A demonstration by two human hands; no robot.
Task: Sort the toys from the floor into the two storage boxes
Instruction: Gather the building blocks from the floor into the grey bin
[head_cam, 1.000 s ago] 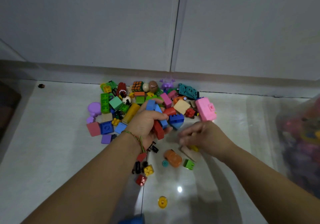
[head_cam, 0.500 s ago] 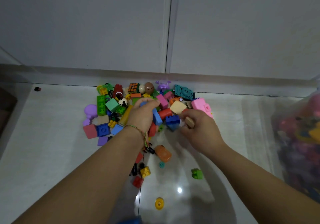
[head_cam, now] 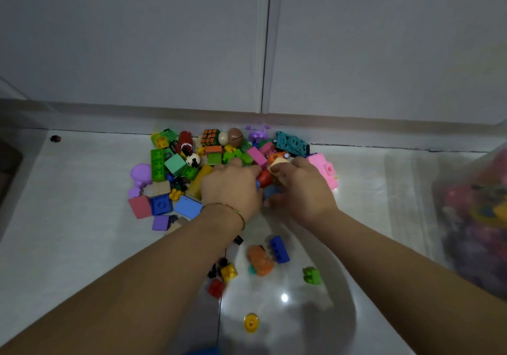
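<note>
Plainly, the toys (head_cam: pixel 175 164) lay heaped at the floor's (head_cam: pixel 82 245) far edge. The right hand (head_cam: pixel 304 190) pinched a beige block (head_cam: pixel 275 167); the left hand (head_cam: pixel 230 187) curled into the heap — its hold could not be told. Overfilled hands could spill pieces before the storage box (head_cam: pixel 472 212) at the right edge.

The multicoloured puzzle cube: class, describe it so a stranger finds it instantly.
Find the toy pile on the white floor below the grey wall. At its far edge, left of a cream ball, sits the multicoloured puzzle cube; only it shows black-gridded squares.
</note>
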